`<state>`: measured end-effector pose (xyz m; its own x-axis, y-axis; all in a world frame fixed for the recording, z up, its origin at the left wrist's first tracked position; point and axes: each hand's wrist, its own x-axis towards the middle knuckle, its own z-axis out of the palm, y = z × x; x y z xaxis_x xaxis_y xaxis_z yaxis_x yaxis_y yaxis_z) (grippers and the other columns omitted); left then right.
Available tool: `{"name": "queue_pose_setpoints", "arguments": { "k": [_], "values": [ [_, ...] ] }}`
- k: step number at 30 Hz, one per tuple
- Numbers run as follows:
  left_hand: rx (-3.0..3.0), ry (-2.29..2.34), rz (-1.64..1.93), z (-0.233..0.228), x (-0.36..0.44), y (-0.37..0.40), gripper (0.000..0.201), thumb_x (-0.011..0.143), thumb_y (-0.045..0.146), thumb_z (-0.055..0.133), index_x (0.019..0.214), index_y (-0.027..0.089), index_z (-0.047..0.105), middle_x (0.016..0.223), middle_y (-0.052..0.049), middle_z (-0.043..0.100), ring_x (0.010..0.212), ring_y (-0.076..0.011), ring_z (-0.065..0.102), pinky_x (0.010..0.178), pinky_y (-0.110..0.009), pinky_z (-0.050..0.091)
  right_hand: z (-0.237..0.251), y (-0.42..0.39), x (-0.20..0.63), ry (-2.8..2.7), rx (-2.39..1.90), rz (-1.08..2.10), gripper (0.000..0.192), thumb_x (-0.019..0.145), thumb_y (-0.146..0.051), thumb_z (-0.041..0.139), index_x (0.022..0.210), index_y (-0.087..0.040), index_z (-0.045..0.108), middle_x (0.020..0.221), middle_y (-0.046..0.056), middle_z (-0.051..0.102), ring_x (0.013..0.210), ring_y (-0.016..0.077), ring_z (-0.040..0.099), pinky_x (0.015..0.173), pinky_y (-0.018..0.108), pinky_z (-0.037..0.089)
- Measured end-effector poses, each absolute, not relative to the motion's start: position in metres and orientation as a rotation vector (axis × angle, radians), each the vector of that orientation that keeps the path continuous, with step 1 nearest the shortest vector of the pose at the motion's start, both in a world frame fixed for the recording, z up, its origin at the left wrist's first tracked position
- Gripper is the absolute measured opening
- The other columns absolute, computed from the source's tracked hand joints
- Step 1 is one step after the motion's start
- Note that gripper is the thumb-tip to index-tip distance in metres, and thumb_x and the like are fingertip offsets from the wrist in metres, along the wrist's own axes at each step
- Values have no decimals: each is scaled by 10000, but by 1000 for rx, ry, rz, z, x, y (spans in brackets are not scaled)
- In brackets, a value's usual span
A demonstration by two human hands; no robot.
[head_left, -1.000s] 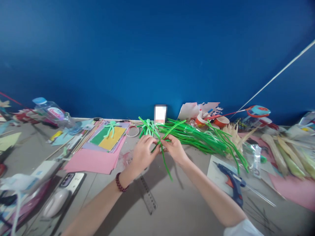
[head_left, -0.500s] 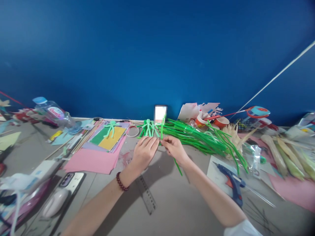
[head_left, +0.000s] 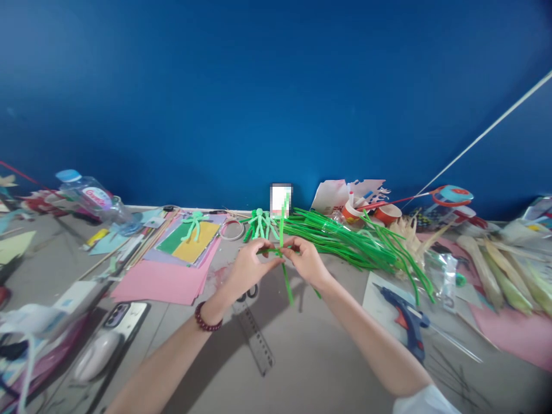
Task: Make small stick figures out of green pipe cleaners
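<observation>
Grey tabletop (head_left: pixel 302 368) carries a heap of green pipe cleaners (head_left: pixel 345 238) at the far right and pink paper (head_left: pixel 164 282) at the left. Over its middle the left hand (head_left: pixel 245 267) and right hand (head_left: pixel 307 261) nearly meet, both pinching shut on crossed green pipe cleaner stems (head_left: pixel 282 256). Just beyond stand small green pipe-cleaner figures (head_left: pixel 261 223).

Bare forearms, both. Left wrist: dark red bead bracelet (head_left: pixel 206 319). Right arm: white sleeve edge (head_left: pixel 425 401) near elbow. No gloves, rings not discernible.
</observation>
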<state>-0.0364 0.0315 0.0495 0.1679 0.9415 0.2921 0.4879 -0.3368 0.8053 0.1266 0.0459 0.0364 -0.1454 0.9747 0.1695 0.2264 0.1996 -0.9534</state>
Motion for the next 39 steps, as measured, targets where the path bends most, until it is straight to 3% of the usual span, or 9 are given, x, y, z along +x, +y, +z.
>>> {"name": "queue_pose_setpoints", "arguments": {
  "k": [7,12,16,25,35,39],
  "values": [
    [2156,1447,1145,44,-31,23,39,757,170,538,776,190,511,814,-22,607,770,-164,578,690,-273,445,38,41,122,-1544,-1151,1052,180,719,-344,604,660,-181,557,651,-4,557,584,123,465,597,257,373],
    [2458,1533,1188,36,-32,18,83,789,117,482,786,197,505,754,-4,611,676,-146,552,625,-250,389,44,37,122,-1472,-1165,1137,223,719,-380,614,643,-186,533,574,-31,477,490,92,382,479,229,306],
    [2743,1430,1142,37,-34,21,113,837,120,438,840,185,530,844,-47,628,776,-171,565,682,-274,392,49,36,122,-1348,-1159,1276,288,664,-440,661,637,-184,532,541,-46,434,444,73,327,425,225,249],
    [2974,1413,1097,46,-34,23,136,859,208,500,933,164,605,909,-82,622,811,-200,541,709,-326,381,45,44,128,-1191,-1188,1323,297,614,-435,706,634,-173,567,489,-65,398,412,49,261,397,215,171],
    [3204,1416,1293,40,-36,21,117,818,91,543,809,179,620,894,-60,636,811,-185,541,808,-330,375,50,49,133,-900,-1099,1803,257,530,-301,742,627,-145,562,539,-37,478,397,32,282,348,186,89],
    [2929,1370,1314,44,-35,22,97,816,167,561,723,178,589,852,-61,617,818,-185,561,773,-334,410,47,50,133,-874,-1064,1826,262,535,-295,741,633,-154,542,529,-48,472,389,32,281,340,186,97]
  ]
}}
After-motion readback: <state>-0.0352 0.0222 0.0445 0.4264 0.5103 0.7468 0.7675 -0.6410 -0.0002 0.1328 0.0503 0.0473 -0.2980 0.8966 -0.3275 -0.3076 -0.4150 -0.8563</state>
